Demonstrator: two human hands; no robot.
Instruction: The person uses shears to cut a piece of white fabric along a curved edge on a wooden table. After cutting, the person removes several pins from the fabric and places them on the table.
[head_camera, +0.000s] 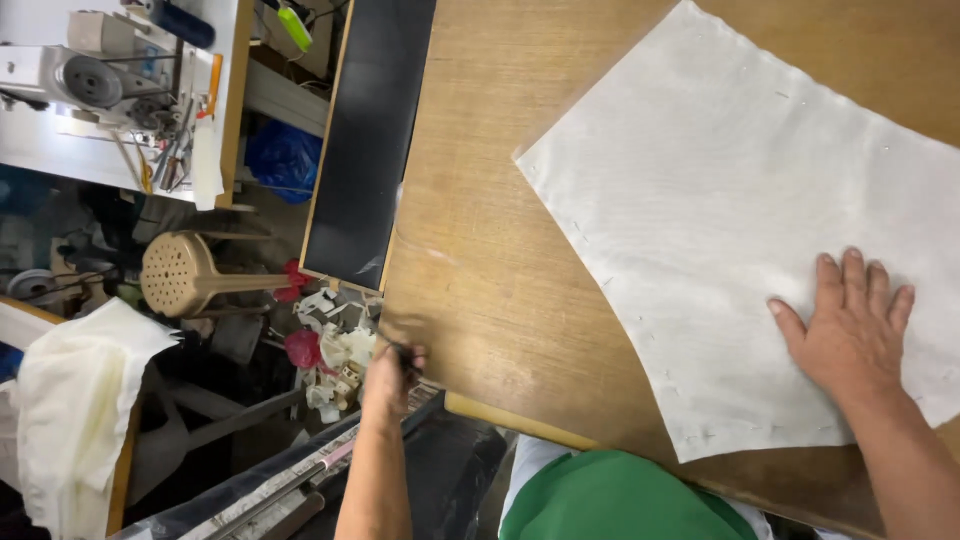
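The left hand (392, 375) was closed around a small dark object (405, 353) at the near edge of the wooden tabletop (470, 260); what the object was could not be told. The right hand (848, 325) lay open and flat on the white cloth (720, 200), which spread across the tabletop beyond it

two hands show: the left hand (390, 378) at the near edge of the bench, closed around one small dark tool (405, 354) too blurred to make out, and the right hand (850, 325) flat on the cloth. one wooden bench (480, 260) carries one sheet of white cloth (720, 190). one black panel (365, 130) lies along its left edge. off to the left stand one sewing machine (70, 75), one tan perforated stool (180, 272), and one heap of pale fabric (70, 400). one blue bag (283, 155) sits on the floor.
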